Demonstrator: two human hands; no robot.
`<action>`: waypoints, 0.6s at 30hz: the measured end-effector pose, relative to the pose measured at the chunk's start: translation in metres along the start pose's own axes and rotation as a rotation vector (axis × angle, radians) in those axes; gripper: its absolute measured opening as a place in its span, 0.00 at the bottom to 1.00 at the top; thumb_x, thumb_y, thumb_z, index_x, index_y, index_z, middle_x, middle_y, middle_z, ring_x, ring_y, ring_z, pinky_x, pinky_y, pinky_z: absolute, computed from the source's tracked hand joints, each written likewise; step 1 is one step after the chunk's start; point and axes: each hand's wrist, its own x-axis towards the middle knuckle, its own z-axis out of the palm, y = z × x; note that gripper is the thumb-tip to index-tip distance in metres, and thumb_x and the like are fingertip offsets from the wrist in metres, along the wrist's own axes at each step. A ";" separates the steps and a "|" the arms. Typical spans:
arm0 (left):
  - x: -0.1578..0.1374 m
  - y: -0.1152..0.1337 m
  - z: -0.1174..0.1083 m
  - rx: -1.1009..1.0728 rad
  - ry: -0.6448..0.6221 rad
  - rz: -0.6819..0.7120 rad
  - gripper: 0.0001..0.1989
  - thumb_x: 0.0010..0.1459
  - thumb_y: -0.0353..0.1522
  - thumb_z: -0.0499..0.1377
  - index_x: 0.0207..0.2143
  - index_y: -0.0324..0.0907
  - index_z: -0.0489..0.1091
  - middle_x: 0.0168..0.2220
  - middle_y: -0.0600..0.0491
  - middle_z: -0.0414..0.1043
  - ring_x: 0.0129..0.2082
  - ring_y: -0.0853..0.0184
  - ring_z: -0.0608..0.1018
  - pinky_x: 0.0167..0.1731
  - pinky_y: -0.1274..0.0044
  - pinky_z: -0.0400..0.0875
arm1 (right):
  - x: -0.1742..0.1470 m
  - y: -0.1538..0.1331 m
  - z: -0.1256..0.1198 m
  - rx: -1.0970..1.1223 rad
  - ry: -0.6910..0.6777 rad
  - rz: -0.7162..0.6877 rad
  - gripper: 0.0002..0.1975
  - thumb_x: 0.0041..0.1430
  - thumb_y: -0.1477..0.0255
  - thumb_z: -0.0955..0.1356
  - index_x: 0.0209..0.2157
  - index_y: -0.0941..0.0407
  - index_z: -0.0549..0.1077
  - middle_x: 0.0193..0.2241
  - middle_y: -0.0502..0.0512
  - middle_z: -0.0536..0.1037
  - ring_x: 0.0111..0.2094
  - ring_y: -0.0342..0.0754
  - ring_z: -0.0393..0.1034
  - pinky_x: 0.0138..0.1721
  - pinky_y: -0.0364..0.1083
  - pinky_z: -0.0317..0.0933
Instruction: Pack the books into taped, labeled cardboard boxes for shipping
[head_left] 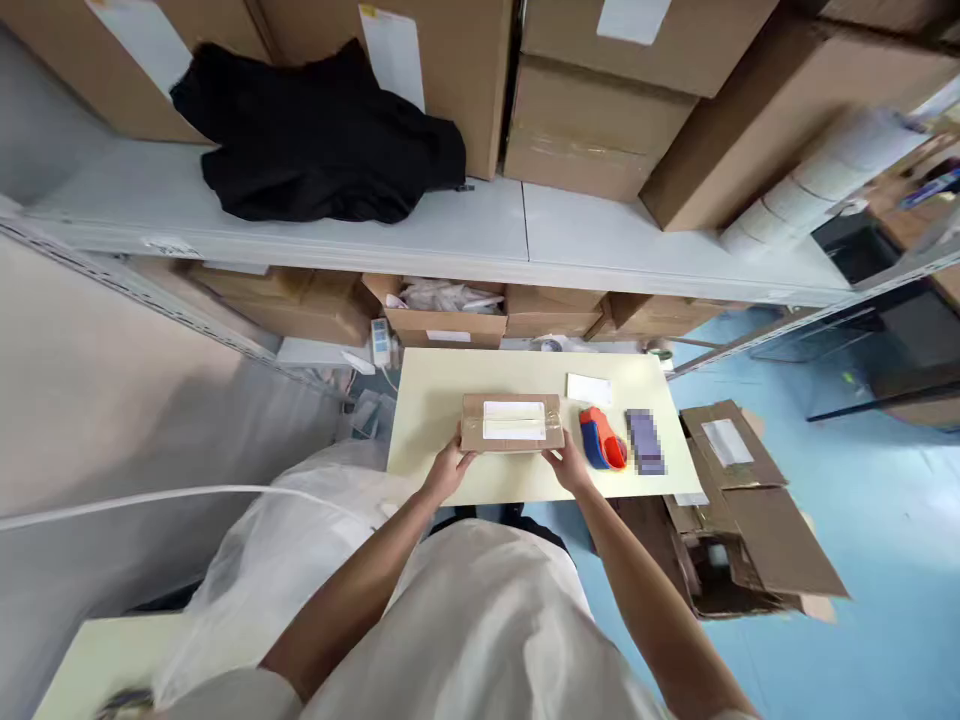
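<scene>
A small brown cardboard box (472,425) with a white label (514,421) and clear tape across its top is between my hands over the pale table (427,375). My left hand (448,468) grips its near left corner. At the near right corner, my right hand (568,464) is closed on it too. Whether the box rests on the table or is slightly raised, I cannot tell. Right of it lies a red and blue tape dispenser (602,440). Beside that is a blurred purple rectangular item (646,441), and behind them a white label stack or card (589,388).
A grey shelf (480,225) crosses above the table, bearing large cartons (592,120) and a black cloth (322,140). An open carton (735,520) stands on the floor at right. Clear plastic wrap (285,540) bulges at left, crossed by a white cable (225,490).
</scene>
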 end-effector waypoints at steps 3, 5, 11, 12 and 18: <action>0.001 -0.001 0.000 0.011 -0.009 -0.007 0.20 0.59 0.39 0.53 0.51 0.40 0.65 0.50 0.42 0.72 0.50 0.57 0.75 0.47 0.69 0.68 | 0.000 0.000 -0.003 -0.067 -0.001 0.053 0.28 0.53 0.69 0.66 0.56 0.55 0.58 0.46 0.63 0.75 0.45 0.54 0.73 0.47 0.55 0.65; 0.001 -0.001 -0.001 0.017 -0.010 0.004 0.19 0.59 0.39 0.53 0.51 0.40 0.65 0.51 0.43 0.72 0.50 0.58 0.75 0.48 0.69 0.68 | 0.000 -0.002 -0.004 -0.109 -0.003 0.081 0.28 0.54 0.69 0.66 0.56 0.55 0.58 0.46 0.63 0.76 0.45 0.54 0.73 0.46 0.55 0.66; -0.001 0.009 -0.008 0.083 -0.006 0.055 0.26 0.58 0.37 0.53 0.57 0.37 0.59 0.58 0.39 0.64 0.58 0.57 0.68 0.53 0.69 0.64 | -0.003 -0.011 -0.009 -0.190 -0.049 0.105 0.30 0.55 0.69 0.64 0.60 0.56 0.56 0.47 0.63 0.75 0.47 0.55 0.72 0.47 0.55 0.65; -0.001 0.011 -0.009 0.094 -0.002 0.063 0.29 0.58 0.37 0.54 0.60 0.36 0.55 0.60 0.38 0.61 0.59 0.57 0.66 0.54 0.69 0.63 | -0.003 -0.012 -0.011 -0.211 -0.055 0.112 0.31 0.55 0.68 0.65 0.60 0.56 0.56 0.48 0.64 0.75 0.48 0.56 0.71 0.46 0.55 0.66; -0.001 0.021 -0.008 0.051 0.031 0.025 0.37 0.56 0.38 0.58 0.64 0.38 0.47 0.60 0.38 0.60 0.57 0.56 0.68 0.52 0.69 0.65 | 0.001 -0.023 -0.017 -0.110 -0.059 0.158 0.40 0.49 0.67 0.69 0.63 0.52 0.52 0.52 0.61 0.70 0.48 0.54 0.70 0.42 0.53 0.69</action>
